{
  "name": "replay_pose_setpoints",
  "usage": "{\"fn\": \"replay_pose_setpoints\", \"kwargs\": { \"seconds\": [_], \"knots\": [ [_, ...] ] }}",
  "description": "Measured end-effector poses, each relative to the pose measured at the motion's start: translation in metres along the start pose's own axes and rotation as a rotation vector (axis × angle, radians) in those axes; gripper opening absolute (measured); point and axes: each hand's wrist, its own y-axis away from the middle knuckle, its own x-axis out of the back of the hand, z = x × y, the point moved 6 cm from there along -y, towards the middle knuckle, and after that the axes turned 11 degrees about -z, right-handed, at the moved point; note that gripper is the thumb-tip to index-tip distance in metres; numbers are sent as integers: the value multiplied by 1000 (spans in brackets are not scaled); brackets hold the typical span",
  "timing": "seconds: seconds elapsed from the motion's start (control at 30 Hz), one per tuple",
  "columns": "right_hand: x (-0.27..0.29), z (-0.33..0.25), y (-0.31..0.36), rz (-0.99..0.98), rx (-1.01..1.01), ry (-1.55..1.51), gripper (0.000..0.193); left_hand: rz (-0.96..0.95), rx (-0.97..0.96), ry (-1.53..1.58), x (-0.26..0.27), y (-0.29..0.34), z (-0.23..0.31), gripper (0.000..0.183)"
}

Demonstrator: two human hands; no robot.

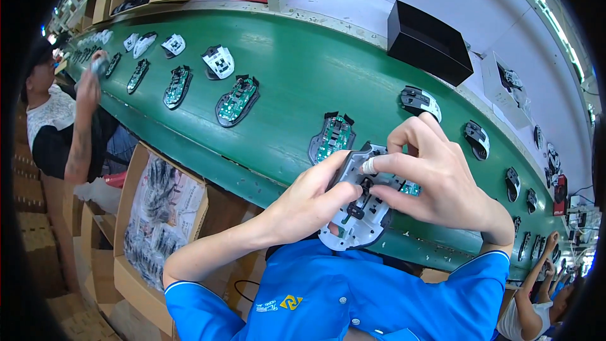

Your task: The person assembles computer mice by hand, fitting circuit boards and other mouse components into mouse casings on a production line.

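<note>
Just above the belt's near edge, my left hand is closed around a white-and-grey computer mouse top shell, its hollow inside facing up. My right hand, with white tape round one finger, reaches into the shell from the right. Its thumb and forefinger close in a pinch at the middle, by a small black part; what lies between the fingertips is hidden. Beyond the shell, a mouse base with a green circuit board lies on the belt. Part of another green board peeks out beneath my right hand.
Along the green belt lie several mouse bases and white shells. A black box stands on the far ledge. An assembled-looking mouse sits to the right. At left are a co-worker and a carton of bagged parts.
</note>
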Motion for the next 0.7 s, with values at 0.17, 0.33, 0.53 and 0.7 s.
{"fn": "replay_pose_setpoints", "kwargs": {
  "seconds": [0.17, 0.33, 0.53, 0.7],
  "knots": [
    [-2, 5, 0, -27, -26, -51, 26, -18, 11, 91, -2, 0, 2, 40],
    [-2, 5, -2, -39, 5, -100, 21, -83, 62, 119, -3, 3, 7, 45],
    [1, -3, -4, -109, 133, -60, 18, -50, 66, 167, -1, 7, 8, 46],
    [3, -26, -2, -96, 173, 279, 18, -95, 38, 49, -3, 3, 11, 45]
  ]
}}
